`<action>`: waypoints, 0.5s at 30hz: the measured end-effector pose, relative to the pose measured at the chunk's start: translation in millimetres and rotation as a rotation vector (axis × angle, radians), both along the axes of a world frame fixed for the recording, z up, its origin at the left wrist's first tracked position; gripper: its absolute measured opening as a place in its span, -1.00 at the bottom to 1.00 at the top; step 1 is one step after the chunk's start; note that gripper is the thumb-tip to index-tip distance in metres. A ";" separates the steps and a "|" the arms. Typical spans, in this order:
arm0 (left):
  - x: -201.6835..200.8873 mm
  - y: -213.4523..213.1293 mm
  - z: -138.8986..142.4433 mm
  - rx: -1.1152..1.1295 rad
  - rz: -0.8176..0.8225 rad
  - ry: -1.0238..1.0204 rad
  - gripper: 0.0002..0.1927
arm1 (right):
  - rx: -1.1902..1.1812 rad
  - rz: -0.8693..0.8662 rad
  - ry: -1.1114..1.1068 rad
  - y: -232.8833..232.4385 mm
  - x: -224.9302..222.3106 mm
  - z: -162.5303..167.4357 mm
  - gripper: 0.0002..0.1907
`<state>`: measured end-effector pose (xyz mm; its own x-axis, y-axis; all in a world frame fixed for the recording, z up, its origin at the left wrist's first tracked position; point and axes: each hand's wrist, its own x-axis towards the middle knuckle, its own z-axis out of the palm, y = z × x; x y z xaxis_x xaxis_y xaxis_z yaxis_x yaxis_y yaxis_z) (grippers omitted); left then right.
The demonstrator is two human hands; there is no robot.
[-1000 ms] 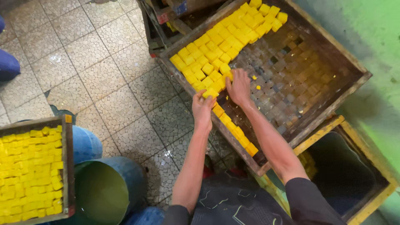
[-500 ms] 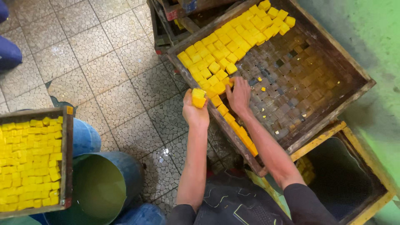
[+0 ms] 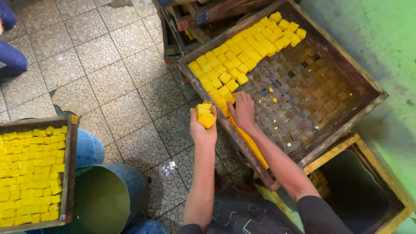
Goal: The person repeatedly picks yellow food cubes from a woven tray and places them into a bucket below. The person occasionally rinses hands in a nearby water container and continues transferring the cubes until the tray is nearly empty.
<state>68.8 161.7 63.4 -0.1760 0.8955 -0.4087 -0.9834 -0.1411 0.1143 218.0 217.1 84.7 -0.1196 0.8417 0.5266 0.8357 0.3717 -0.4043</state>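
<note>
My left hand [image 3: 203, 128] is lifted over the tiled floor beside the big wooden tray [image 3: 346, 117], gripping a small stack of yellow cubes [image 3: 205, 114]. My right hand [image 3: 243, 111] rests inside that tray near its left rim, fingers on the yellow cubes there. More yellow cubes [image 3: 241, 56] fill the tray's far left part in rows. The rest of the tray's floor is a dark grid with a few yellow crumbs.
A second wooden tray [image 3: 69, 169] full of yellow cubes sits at the lower left. A blue barrel [image 3: 113, 195] stands beside it. A yellow-framed bin [image 3: 368, 190] lies at lower right. Another person's blue trouser leg [image 3: 11, 58] is at far left. Stacked wooden trays [image 3: 203, 13] stand behind.
My left hand has lifted out of the tray with a stack of yellow cubes and moved left over the floor. My right hand stays on the cubes by the tray's rim.
</note>
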 end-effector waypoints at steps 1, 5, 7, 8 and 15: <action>-2.4 -5.1 5.8 0.016 -0.030 -0.042 -0.44 | -0.101 0.032 0.103 6.3 0.9 -3.2 -0.64; -9.6 -19.1 23.0 -0.065 -0.089 -0.170 -0.28 | -0.206 -0.023 0.604 47.1 6.8 4.0 -0.59; -10.6 -25.1 20.1 -0.043 -0.094 -0.139 -0.30 | -0.063 -0.277 0.177 57.8 5.6 8.6 -0.63; -10.4 -28.1 14.8 -0.077 -0.101 -0.135 -0.30 | 0.005 -0.398 -0.040 61.9 5.1 12.0 -0.65; -8.8 -20.6 -49.1 -0.129 -0.248 0.071 -0.57 | -0.265 -0.140 0.218 64.5 7.2 13.4 -0.51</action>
